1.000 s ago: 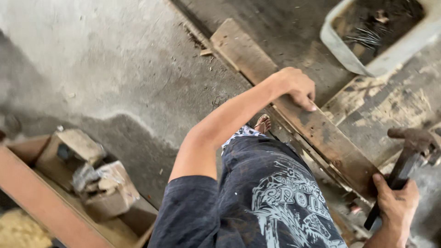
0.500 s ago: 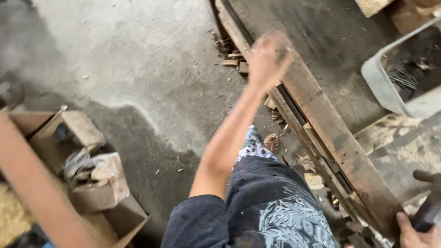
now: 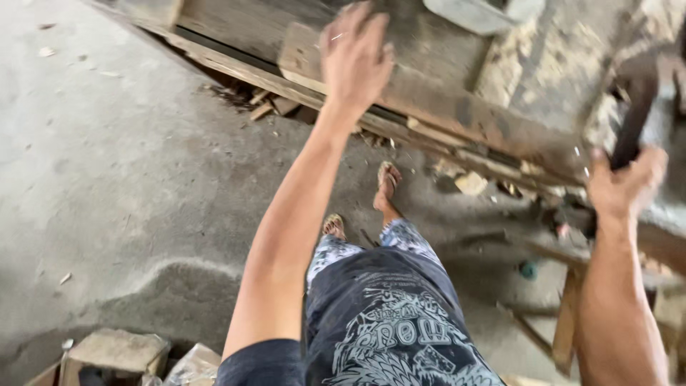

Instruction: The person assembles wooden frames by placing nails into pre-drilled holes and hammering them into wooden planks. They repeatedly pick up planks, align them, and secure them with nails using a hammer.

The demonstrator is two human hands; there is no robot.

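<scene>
My left hand [image 3: 355, 61] is stretched out over the near end of a long worn wooden plank [image 3: 457, 107], fingers extended and blurred, with nothing clearly in it. The plank lies along the edge of a rough workbench [image 3: 550, 64] at the top of the view. My right hand [image 3: 625, 187] is at the right edge, closed around the dark handle of a hammer [image 3: 630, 132] that points up over the bench. The hammer's head is blurred against the bench top.
A white plastic tub [image 3: 486, 11] sits on the bench at the top. Wood scraps [image 3: 268, 107] lie on the concrete floor under the bench edge. A cardboard box [image 3: 114, 354] stands at the bottom left. My sandalled feet [image 3: 389, 179] stand near the bench.
The view has swung and come closer to the bench. My left hand has lifted off the plank's middle and reached to its end. The right hand has raised the hammer.
</scene>
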